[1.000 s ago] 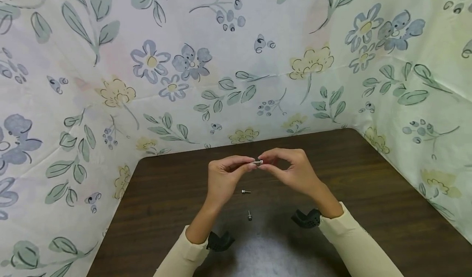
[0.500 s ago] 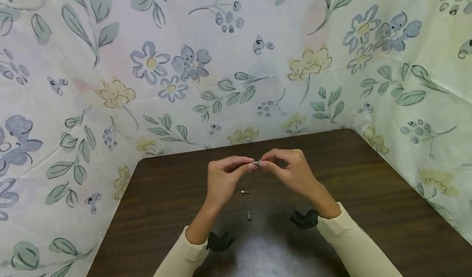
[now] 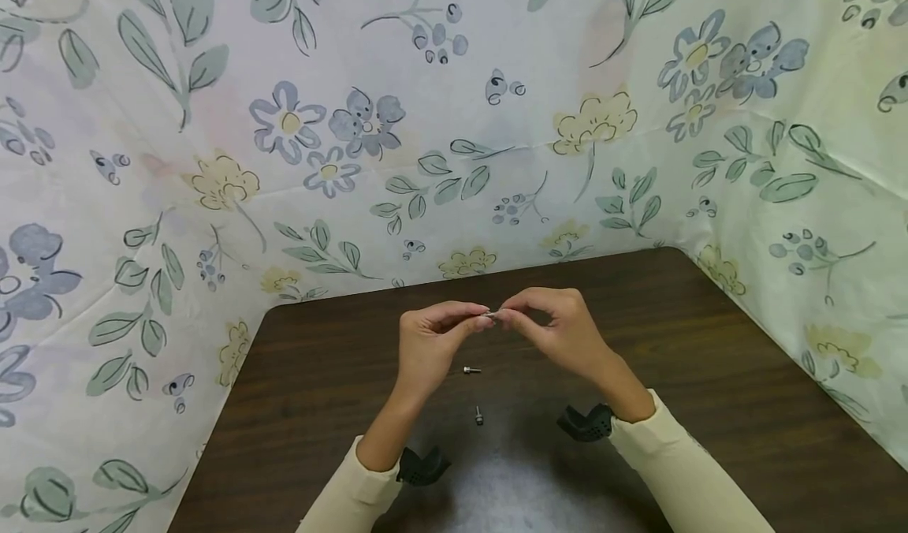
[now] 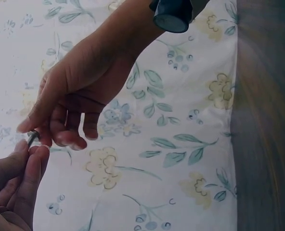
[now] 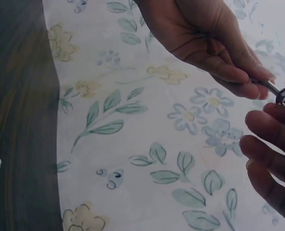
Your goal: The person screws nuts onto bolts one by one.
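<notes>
Above the table's far half, both hands meet at a small silver bolt [image 3: 491, 314]. My left hand [image 3: 431, 345] pinches its threaded shank between thumb and forefinger. From the other side, thumb and forefinger of my right hand [image 3: 571, 332] pinch the head end, which they mostly hide in the head view. A washer-like ring at the head of the bolt [image 5: 276, 91] shows in the right wrist view. Two similar bolts lie on the table below the hands: one bolt [image 3: 471, 370] sideways, the other bolt [image 3: 479, 416] nearer, its head toward me.
The dark wood-grain table [image 3: 340, 375] has rounded far corners. Flower-printed cloth [image 3: 454, 202] stands behind it and along both sides. Black wrist mounts [image 3: 424, 467] sit at both cream sleeve cuffs.
The right fingertips have shifted slightly left over the bolt's head, which showed between the fingers a second ago and is now mostly covered. The left hand and the two table bolts stay put.
</notes>
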{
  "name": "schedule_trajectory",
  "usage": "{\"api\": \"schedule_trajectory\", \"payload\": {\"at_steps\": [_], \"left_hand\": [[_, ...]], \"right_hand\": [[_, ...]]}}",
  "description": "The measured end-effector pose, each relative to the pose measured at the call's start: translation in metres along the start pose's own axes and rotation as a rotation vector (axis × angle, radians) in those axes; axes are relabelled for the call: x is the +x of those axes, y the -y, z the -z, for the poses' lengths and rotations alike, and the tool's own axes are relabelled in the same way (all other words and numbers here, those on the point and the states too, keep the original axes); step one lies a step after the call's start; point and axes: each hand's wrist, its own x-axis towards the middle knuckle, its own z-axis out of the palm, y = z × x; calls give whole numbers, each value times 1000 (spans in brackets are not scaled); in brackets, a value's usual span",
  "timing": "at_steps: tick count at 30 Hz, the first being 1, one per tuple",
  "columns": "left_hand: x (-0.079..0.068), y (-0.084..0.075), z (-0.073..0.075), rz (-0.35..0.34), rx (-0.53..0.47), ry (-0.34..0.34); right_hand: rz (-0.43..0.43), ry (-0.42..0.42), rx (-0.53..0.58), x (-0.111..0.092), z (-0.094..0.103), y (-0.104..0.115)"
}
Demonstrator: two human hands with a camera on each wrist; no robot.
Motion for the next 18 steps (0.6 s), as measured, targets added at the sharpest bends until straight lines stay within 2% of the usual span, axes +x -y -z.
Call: {"api": "schedule_trajectory", "payload": {"at_steps": [5, 12, 18], "left_hand": [[1, 0, 1, 0, 6, -6], [-1, 1, 2, 20, 17, -6], [-1, 2, 2, 5, -17, 5]], "right_hand": [[-38, 7, -31, 0, 2, 0], [36, 4, -11, -1, 3, 1], [-8, 14, -7, 0, 0, 2]]}}
